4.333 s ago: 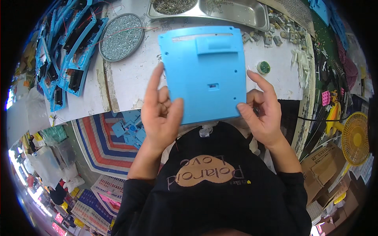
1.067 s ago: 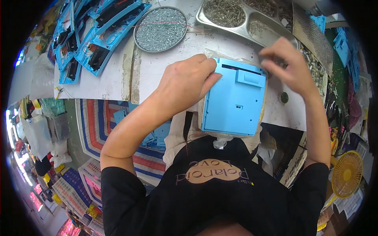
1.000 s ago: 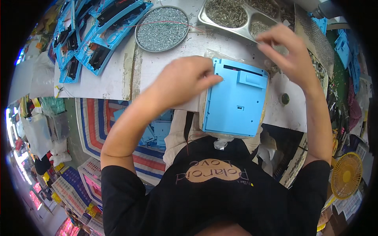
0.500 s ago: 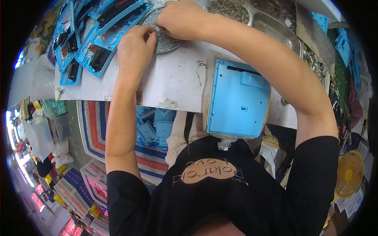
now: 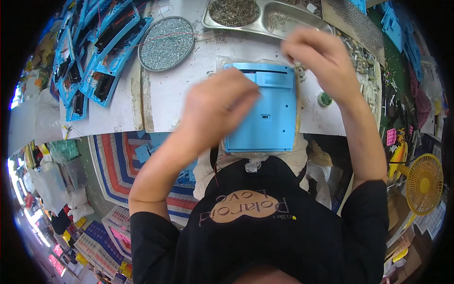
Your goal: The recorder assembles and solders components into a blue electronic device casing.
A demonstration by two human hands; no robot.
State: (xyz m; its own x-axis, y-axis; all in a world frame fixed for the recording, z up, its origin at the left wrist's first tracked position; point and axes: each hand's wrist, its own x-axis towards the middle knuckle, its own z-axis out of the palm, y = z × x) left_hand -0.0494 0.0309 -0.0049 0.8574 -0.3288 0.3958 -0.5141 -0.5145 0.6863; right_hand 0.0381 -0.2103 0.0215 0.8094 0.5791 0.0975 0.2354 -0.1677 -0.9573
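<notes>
A light-blue plastic housing (image 5: 265, 128) lies on the near edge of the white table, with a slot along its far side and a small rectangular opening in its middle. Above its left edge is my left hand (image 5: 215, 104), blurred, with thumb and fingers pinched together; whatever they may hold is too small to make out. My right hand (image 5: 326, 64) hovers right of the housing, in front of the metal tray (image 5: 208, 20). Its fingers are curled, and motion smears their tips. A round dish (image 5: 166, 43) full of small silver screw-like pieces stands at the far left.
Blue housings with wires and black parts (image 5: 101, 71) are piled on the left. The tray's compartments hold small metal pieces. Right of the housing stands a small green round container (image 5: 324, 99). A striped bag (image 5: 111, 151) with blue parts sits below the table, and a yellow fan (image 5: 424, 184) at right.
Both hands have left the round dish. My left hand has come back toward the housing, and my right hand has swung right. The whole view has shifted somewhat.
</notes>
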